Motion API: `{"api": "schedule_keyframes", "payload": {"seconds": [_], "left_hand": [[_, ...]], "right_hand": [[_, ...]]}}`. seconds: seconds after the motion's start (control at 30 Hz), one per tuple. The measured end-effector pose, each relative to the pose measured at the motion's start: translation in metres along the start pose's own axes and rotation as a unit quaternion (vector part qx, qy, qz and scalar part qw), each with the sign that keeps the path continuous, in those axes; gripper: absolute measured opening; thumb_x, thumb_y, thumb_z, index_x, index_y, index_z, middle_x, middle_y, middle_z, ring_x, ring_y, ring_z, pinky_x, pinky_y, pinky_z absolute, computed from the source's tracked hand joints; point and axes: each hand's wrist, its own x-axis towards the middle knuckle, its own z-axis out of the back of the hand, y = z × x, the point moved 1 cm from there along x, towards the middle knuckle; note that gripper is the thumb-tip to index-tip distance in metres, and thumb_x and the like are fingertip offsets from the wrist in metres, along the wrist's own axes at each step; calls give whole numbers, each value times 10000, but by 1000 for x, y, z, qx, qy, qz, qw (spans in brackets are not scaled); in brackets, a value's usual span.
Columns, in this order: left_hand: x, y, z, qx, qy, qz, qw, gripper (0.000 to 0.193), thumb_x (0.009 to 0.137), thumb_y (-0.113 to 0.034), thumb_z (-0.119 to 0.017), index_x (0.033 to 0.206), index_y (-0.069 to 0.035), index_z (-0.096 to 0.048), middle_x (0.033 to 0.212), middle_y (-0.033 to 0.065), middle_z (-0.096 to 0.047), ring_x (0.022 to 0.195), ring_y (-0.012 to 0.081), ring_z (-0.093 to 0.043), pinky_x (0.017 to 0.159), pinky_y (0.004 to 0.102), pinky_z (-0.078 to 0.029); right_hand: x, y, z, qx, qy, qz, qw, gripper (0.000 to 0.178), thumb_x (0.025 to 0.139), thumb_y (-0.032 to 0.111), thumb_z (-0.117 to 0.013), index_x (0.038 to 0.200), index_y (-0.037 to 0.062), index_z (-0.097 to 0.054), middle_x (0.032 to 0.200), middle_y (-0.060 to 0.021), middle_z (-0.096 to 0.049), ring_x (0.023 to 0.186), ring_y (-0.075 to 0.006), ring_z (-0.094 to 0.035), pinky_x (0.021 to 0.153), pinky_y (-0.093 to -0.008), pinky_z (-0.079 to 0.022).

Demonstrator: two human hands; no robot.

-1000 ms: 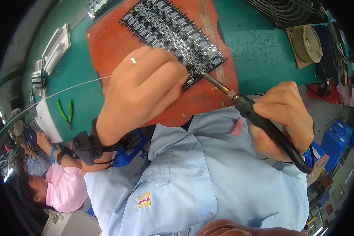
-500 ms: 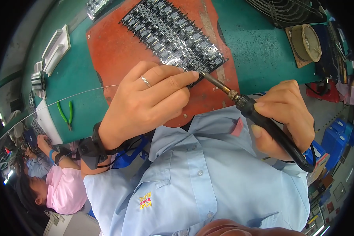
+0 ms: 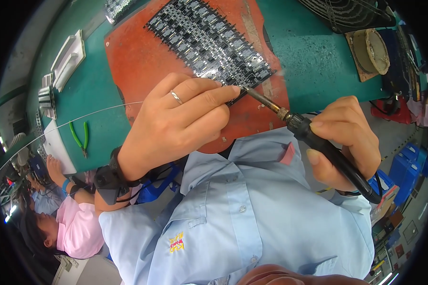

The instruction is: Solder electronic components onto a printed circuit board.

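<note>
Head view: right hand (image 3: 347, 142), centre right, closed round black iron (image 3: 318, 142); the iron's long axis runs from lower right up-left, its metal tip at the near edge of the board panel (image 3: 209, 42); left hand (image 3: 176, 126), mid-frame, fingers curled and pinched beside that tip, apparently on thin solder wire (image 3: 81, 116) trailing off left in a pale arc; the left hand is the nearer to the joint; panel dark, gridded, glinting, lying diagonally upper centre on a matte orange mat (image 3: 138, 52); mat on a green bench (image 3: 318, 61); green cutters (image 3: 79, 138) at left; wisp of smoke near the panel's right corner; silver ring on left hand.
</note>
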Motion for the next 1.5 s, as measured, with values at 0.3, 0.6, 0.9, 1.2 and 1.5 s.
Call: {"api": "schedule_keyframes", "payload": {"seconds": [0.3,0.6,0.9,1.2,1.5], "left_hand": [[0,0,-1,0,1,-4,1000,144,740,-91,-686,798,-64,-556,1083,47,-710,947,190,-674,705,321,-486],[4,0,0,-13,6,-11,1000,153,728,-55,-693,799,-50,-558,1101,62,-703,954,203,-670,733,340,-504],[-5,-4,3,-5,0,5,1000,134,731,-33,-682,799,-47,-567,1090,74,-698,959,214,-673,733,343,-518],[-8,1,-1,-37,-9,8,999,165,689,-16,-702,787,-43,-573,1100,97,-711,966,251,-676,734,364,-531],[-7,3,-4,-19,-18,-6,1000,135,709,-77,-682,741,-71,-550,1139,53,-713,963,204,-665,737,325,-514]], "right_hand": [[-15,-7,5,35,-98,-1,995,296,767,131,-781,973,-37,-652,834,-151,-675,714,-262,-615,664,-351,-460],[-60,-14,27,37,-198,-82,976,353,850,207,-733,1056,-52,-610,899,-157,-640,852,-221,-586,759,-342,-441],[-99,-54,49,-149,-436,-231,857,220,964,116,-562,1106,-49,-598,1008,-172,-619,906,-238,-587,861,-327,-457],[-71,-22,39,-21,-266,-67,961,342,938,286,-652,1093,-8,-570,946,-133,-622,843,-256,-551,791,-395,-440],[-16,-15,-6,82,-94,6,992,296,786,192,-769,936,-12,-616,788,-154,-652,668,-235,-577,579,-357,-418]]}}
